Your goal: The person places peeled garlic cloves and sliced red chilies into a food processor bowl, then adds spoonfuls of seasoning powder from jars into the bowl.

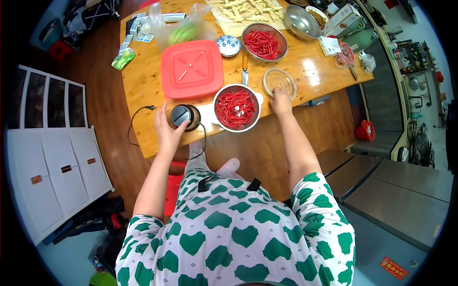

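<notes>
Head view: chilies (231, 107) in bowl (237, 130); left fingers (163, 112) open, right fingers (276, 93) touching lid (278, 77), grip unclear.

1. The table (143, 86) is made of wood, glossily finished.
2. The red lid (192, 69) is formed of smooth plastic.
3. The clear lid (277, 76) is smoothly finished.
4. The bowl (301, 23) is made of shiny metal.
</notes>
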